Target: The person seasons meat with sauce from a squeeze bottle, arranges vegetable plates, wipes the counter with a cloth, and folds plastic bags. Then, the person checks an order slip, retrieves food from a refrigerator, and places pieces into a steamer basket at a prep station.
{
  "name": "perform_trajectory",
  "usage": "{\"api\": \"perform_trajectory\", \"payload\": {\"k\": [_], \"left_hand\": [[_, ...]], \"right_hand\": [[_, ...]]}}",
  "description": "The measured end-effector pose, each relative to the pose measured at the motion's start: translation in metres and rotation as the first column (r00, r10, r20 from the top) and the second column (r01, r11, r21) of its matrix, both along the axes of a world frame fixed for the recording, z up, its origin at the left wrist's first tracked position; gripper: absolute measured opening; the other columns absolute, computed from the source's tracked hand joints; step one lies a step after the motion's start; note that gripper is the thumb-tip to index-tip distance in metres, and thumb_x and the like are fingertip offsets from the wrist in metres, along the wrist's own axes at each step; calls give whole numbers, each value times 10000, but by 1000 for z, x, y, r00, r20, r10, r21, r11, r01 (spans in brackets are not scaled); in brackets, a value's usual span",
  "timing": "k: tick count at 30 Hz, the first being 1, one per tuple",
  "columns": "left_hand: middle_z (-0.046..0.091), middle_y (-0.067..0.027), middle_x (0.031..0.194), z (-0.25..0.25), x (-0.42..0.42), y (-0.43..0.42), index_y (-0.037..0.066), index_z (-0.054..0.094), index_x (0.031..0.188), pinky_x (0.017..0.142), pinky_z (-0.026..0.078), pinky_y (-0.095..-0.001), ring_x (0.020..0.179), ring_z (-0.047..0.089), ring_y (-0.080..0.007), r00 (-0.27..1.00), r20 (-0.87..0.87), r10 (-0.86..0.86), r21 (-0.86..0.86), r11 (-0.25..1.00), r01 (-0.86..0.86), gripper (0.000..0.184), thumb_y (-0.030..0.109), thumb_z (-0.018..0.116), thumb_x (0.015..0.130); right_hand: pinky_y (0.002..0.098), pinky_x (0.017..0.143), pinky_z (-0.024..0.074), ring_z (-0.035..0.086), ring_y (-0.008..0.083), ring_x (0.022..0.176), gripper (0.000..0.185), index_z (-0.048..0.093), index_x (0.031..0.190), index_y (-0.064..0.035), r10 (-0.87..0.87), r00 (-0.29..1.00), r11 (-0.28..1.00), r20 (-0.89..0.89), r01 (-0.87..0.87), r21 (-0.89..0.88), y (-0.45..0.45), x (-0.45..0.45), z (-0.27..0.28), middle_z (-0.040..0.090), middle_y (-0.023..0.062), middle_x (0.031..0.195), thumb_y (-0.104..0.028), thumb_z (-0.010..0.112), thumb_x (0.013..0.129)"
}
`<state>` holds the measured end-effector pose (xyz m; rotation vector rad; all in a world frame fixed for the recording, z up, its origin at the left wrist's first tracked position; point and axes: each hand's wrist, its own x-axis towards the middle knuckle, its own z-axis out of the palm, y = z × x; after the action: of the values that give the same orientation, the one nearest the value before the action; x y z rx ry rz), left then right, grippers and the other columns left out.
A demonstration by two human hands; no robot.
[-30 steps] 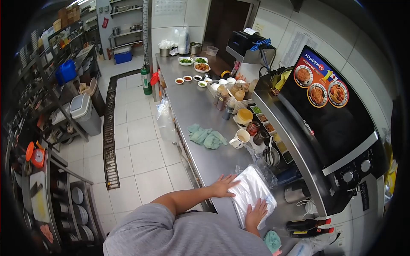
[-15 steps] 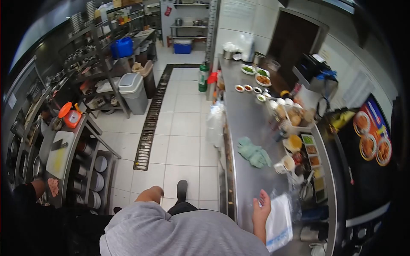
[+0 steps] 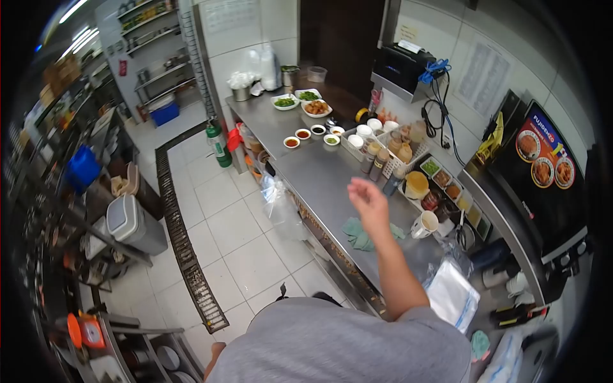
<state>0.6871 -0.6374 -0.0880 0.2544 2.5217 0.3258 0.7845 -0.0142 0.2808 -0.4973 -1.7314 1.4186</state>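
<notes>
My right hand (image 3: 368, 201) is raised over the steel counter (image 3: 306, 169), its fingers loosely bent and nothing in them. Just below it a crumpled green cloth (image 3: 361, 235) lies on the counter, partly hidden by my forearm. Squeeze bottles (image 3: 378, 163) stand beyond my fingers, and a white cup (image 3: 424, 225) is to the right. Further along are small sauce bowls (image 3: 292, 142) and white dishes of greens (image 3: 284, 102) and brown food (image 3: 316, 108). Only a bit of my left hand (image 3: 215, 354) shows low beside my body; its fingers are hidden.
Clear plastic bags (image 3: 452, 293) lie at the counter's near end. A white basket (image 3: 354, 150) holds cups and bottles. Left of the counter, a floor drain (image 3: 185, 242) runs along the tiles. A grey bin (image 3: 137, 223) and a green gas cylinder (image 3: 219, 143) stand on the floor.
My view has turned to the right and my body is nearer the counter. My right hand has moved from beside the plastic bags forward to above the green cloth.
</notes>
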Motion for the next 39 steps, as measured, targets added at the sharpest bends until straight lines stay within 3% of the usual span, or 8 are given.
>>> {"api": "perform_trajectory", "payload": {"k": [5, 10, 18, 22, 25, 29, 33, 39], "left_hand": [[674, -151, 919, -5, -66, 5, 65, 671, 1019, 751, 511, -414, 858, 644, -312, 955, 296, -17, 137, 990, -25, 290, 223, 661, 777], [673, -161, 976, 186, -142, 113, 88, 681, 1035, 794, 505, -412, 910, 636, -327, 814, 373, -444, 203, 896, 395, 305, 245, 665, 774], [655, -176, 980, 296, -347, 260, 44, 628, 1076, 809, 501, -399, 896, 633, -322, 785, -583, -209, 121, 933, 338, 272, 73, 639, 806], [658, -113, 1018, 257, -367, 369, -20, 590, 1154, 842, 487, -287, 936, 624, -180, 951, -155, 269, 877, 480, 7, 260, 44, 574, 903], [656, -128, 1021, 285, -349, 441, -5, 559, 1185, 846, 500, -300, 923, 636, -188, 975, 207, 76, 931, 292, -220, 285, 37, 572, 903], [416, -149, 1393, 348, -374, 495, 106, 264, 1445, 979, 433, -402, 1240, 451, -243, 897, 226, -380, 971, 164, -175, 709, 72, 652, 852], [220, -123, 1515, 396, -400, 533, 193, 12, 1506, 1091, 301, -395, 1354, 322, -242, 845, 66, -531, 991, -62, -116, 1080, 93, 772, 746], [517, -100, 1304, 400, -420, 548, 90, 367, 1416, 998, 435, -349, 1181, 528, -204, 919, 7, -395, 978, -187, -88, 737, 78, 734, 777]], "right_hand": [[254, 822, 473, 581, 98, 915, 307, 595, 1153, -23, -172, 978, 963, -115, 191, 188, 79, -39, 67, 644, 33, 1021, -57, 630, 850], [282, 824, 479, 595, 129, 912, 376, 588, 1173, -48, -449, 863, 719, -231, 503, 480, 206, -72, 165, 650, 57, 1000, -109, 660, 809], [392, 874, 468, 615, 297, 1009, 576, 505, 1266, -32, -998, 28, 57, 59, 797, 601, 428, -146, 286, 635, 159, 1077, -254, 679, 764], [342, 818, 491, 636, 237, 863, 415, 627, 1149, -62, -819, 486, 321, -304, 828, 459, 466, -164, 298, 657, 148, 907, -160, 693, 751], [272, 877, 448, 574, 143, 943, 356, 615, 1170, -64, -443, 741, 522, -505, 671, 527, 369, -224, 301, 621, 79, 1022, -86, 650, 816], [289, 893, 433, 557, 141, 1013, 219, 599, 1106, -18, -146, 969, 820, -202, 232, 523, 238, -311, 215, 599, 71, 1127, -12, 567, 889], [371, 696, 464, 564, 320, 791, 156, 612, 886, 2, 374, 886, 460, 274, -433, 775, 117, -374, 140, 573, 150, 891, 34, 594, 734], [359, 649, 477, 578, 282, 760, 284, 646, 962, -41, 548, 712, 427, 439, -690, 585, 110, -412, 108, 553, 113, 855, 40, 603, 694]]}}
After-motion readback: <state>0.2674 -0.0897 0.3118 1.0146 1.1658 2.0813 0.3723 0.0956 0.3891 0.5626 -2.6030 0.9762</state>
